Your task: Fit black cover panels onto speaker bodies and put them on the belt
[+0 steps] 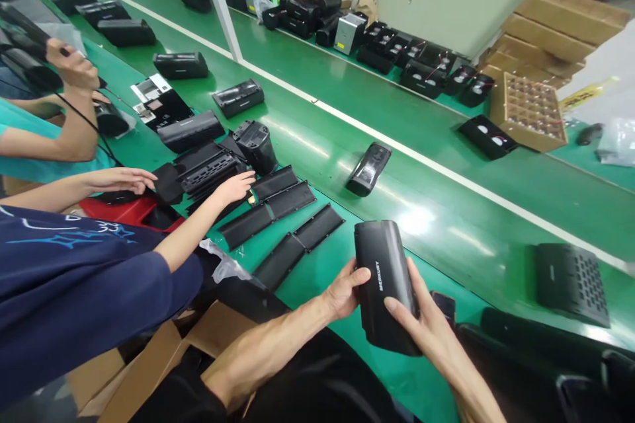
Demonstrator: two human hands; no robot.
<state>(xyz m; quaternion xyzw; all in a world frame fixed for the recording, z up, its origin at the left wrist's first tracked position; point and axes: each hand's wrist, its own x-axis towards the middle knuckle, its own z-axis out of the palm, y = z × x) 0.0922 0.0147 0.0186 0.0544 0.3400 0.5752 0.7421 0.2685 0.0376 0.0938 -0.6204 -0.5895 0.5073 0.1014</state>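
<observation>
A black speaker housing [384,251] with white "MERKURY" lettering is held upright over the near edge of the green bench. My left hand [346,287] grips its left side, thumb lying on the front near the lettering. From the other side my right hand [419,307] wraps round it, thumb across the lower front and fingers partly hidden behind. Just left of my hands, flat black panels [297,244] lie in rows on the bench. Beyond, another black speaker [370,168] stands on the green conveyor belt [317,145].
At my left a co-worker's hand [235,188] reaches among black parts; another person's hand [74,66] is raised farther off. Several housings sit along the belt, including a perforated one [570,283] at right. An open carton [173,350] is below. A partitioned box [530,112] stands across.
</observation>
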